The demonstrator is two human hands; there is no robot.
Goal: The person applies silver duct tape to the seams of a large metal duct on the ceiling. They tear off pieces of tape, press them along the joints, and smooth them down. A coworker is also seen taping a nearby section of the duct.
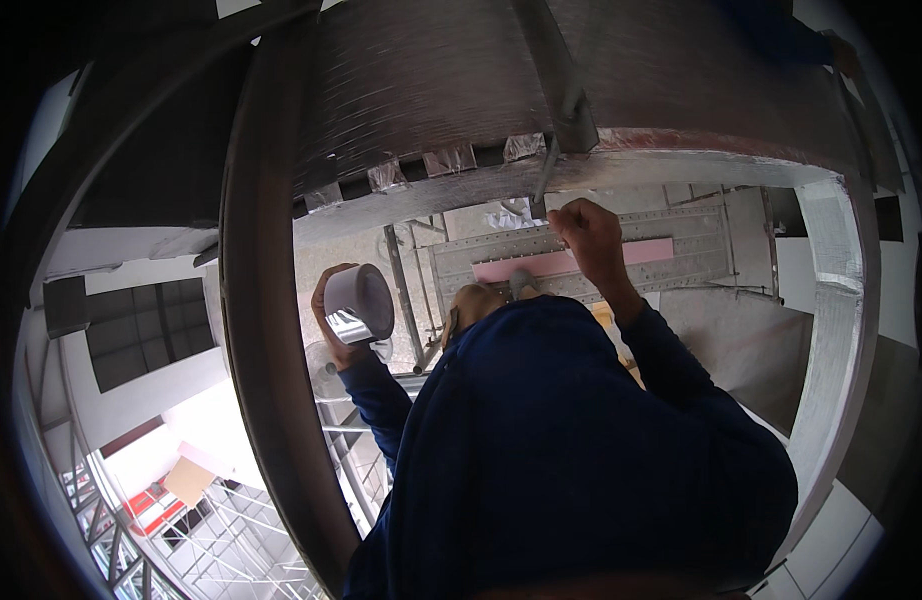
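Note:
A wide roll of grey tape (366, 303) is in my left hand (331, 310), whose fingers wrap round its outer side; a shiny silver part shows below the roll. My right hand (589, 236) is closed, with thumb and fingertips pressed together under the edge of a foil-covered duct (431, 95). A small dark square piece (538, 207) shows right at its fingertips, close below a thin rod (547, 170); whether the fingers grip it is unclear. Short strips of silver foil tape (449, 158) sit spaced along the duct's lower edge.
A dark beam (271, 300) runs down my left side, and a silver-wrapped frame (841, 300) curves on the right. Far below are a perforated metal platform (681, 230) with a pink board (621, 252) and scaffolding (231, 530). Another person's hand (844, 57) shows at upper right.

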